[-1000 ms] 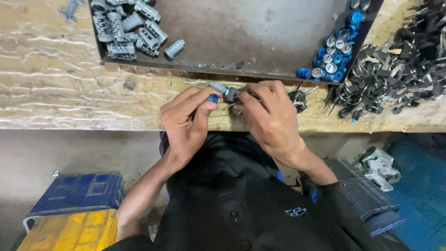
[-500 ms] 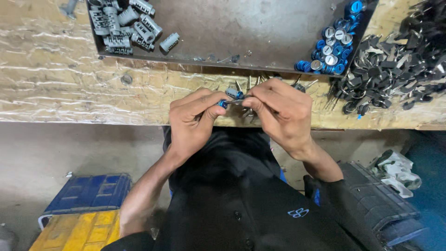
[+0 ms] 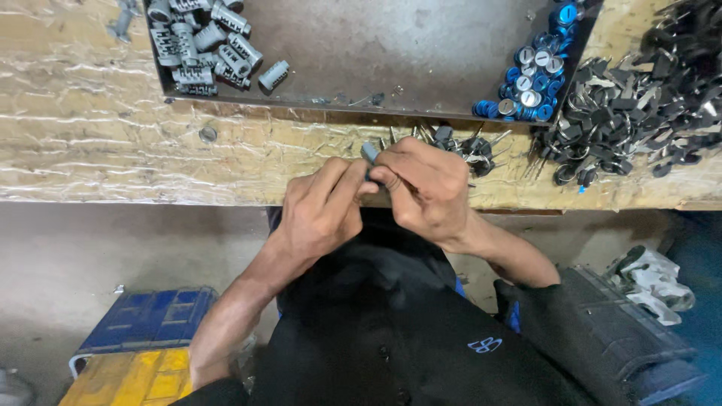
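While we look down over the edge of the rough wooden surface (image 3: pixel 113 143), we see both hands meeting just below the dark metal tray (image 3: pixel 406 45), which serves as our landmark. Our left hand (image 3: pixel 323 210) is curled, its fingertips pinched together on a small grey metal cylinder (image 3: pixel 370 153) whose rounded end pokes up between the two hands. Our right hand (image 3: pixel 425 188) closes on the same piece from the other side, thumb and forefinger pressed against it (what else the fingers may hide we cannot tell). The piece sits above the front edge of the surface, just below the tray's near rim.

Inside the tray, at its left corner, lies a heap of grey ribbed lock barrels (image 3: pixel 203 37), dull cast metal with notched sides. At the tray's right corner a cluster of small blue round caps (image 3: pixel 534 75) with silvery faces is piled against the wall. The tray floor between them is bare, scuffed sheet metal.

To the right of the tray a dense pile of keys (image 3: pixel 639 105) with black heads and wire rings spreads across the surface; a few loose ones (image 3: pixel 466 146) lie just below the tray, beside our right hand. Well below the tray, at floor level, stand a blue plastic crate (image 3: pixel 147 319) and a yellow one (image 3: pixel 128 380).
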A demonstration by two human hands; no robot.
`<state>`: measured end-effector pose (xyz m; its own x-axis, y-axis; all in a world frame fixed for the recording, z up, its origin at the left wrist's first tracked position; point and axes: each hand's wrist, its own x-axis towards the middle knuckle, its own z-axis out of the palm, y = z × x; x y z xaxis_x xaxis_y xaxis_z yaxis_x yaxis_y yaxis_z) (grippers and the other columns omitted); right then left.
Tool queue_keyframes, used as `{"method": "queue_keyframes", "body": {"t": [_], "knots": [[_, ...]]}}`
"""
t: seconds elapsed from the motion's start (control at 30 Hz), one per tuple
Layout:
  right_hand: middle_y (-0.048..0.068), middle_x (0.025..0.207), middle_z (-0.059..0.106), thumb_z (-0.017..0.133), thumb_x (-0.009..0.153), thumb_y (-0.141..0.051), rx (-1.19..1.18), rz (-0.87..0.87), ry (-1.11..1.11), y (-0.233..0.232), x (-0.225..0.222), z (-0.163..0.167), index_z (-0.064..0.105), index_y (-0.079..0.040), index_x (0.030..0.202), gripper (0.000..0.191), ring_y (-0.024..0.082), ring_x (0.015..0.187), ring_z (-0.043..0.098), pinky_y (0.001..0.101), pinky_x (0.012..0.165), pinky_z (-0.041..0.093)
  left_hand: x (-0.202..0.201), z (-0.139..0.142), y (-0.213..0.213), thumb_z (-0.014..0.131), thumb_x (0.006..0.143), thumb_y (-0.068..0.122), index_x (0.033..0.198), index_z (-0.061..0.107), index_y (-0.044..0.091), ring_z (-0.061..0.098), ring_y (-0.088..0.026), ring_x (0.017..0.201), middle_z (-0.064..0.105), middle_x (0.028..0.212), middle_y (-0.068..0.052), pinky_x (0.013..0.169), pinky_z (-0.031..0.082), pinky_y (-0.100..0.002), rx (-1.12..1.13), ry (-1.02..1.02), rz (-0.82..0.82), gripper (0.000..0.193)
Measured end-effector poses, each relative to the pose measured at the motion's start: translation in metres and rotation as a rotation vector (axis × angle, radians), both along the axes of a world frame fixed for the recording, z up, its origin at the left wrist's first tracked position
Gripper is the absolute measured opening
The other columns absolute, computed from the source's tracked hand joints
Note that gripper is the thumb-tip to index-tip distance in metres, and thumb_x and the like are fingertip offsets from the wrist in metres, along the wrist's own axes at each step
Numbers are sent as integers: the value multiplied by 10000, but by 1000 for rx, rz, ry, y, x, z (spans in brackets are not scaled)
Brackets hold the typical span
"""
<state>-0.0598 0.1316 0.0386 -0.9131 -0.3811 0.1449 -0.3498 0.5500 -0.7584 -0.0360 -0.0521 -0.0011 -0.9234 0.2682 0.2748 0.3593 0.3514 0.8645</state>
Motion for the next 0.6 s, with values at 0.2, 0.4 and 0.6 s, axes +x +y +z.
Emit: {"method": "queue_keyframes", "body": {"t": [0.2, 0.4, 0.6], "knots": [[129, 897, 668, 741, 939, 38, 50, -27, 46, -9, -9, 2, 707, 28, 1010, 79, 274, 722, 676, 357, 627, 519, 3, 4, 12, 727, 906, -31, 1168, 668, 0, 690, -292, 815, 630, 986, -99, 663, 537, -401, -29, -132, 158, 270], [115, 1037, 719, 788, 1039, -24, 288, -147, 42, 14, -47, 14, 742, -13, 1143, 114, 248, 815, 707, 329, 710, 540, -13, 5, -4, 704, 920, -5, 1210, 712, 113, 695, -271, 827, 648, 1133, -88, 687, 546, -389, -6, -221, 117, 314], [117, 960, 691, 806, 942, -54, 459, -90, 52, -4, -64, 0, 754, -34, 1064, 134, 316, 861, 680, 407, 740, 529, -17, 4, -17, 727, 910, 13, 1160, 723, 104, 689, -253, 793, 644, 1174, -104, 670, 548, -384, 2, -267, 143, 266]]}}
